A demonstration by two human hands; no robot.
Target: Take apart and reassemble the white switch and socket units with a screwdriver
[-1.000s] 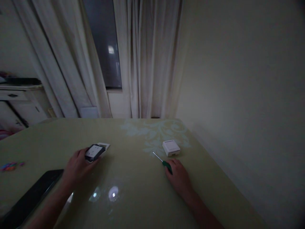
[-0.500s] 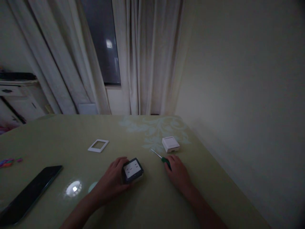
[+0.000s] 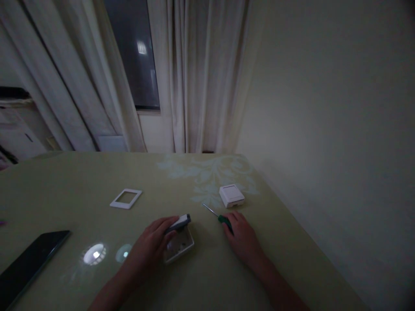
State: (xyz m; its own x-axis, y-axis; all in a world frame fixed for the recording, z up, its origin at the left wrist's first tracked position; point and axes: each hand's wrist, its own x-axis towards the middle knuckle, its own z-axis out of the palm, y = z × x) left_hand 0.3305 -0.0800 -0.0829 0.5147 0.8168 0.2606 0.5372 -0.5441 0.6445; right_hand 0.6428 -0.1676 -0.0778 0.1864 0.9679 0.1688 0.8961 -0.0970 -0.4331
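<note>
My left hand [image 3: 155, 242] grips a wall socket panel [image 3: 180, 223] with a dark rim, tilted up above a white open-topped back box [image 3: 181, 248]. The box rests on the table, its hollow inside partly showing; my fingers hide its left part. On the right, my right hand [image 3: 241, 237] is closed round the green handle of a screwdriver [image 3: 223, 219], whose metal shaft points to the far left, low over the table. Just beyond that hand sits a small white square box [image 3: 231, 195]. A white square frame [image 3: 126, 198] lies flat, farther off to the left.
A black tablet-like slab [image 3: 32, 259] lies at the left on the green table [image 3: 97, 181]. Beyond the table's far edge hang curtains [image 3: 210, 86] beside a dark window. A plain wall [image 3: 324, 129] runs along the right side.
My left hand has lifted and tilted the socket panel, so the open box under it now shows. My right hand keeps hold of the screwdriver. The view has shifted slightly.
</note>
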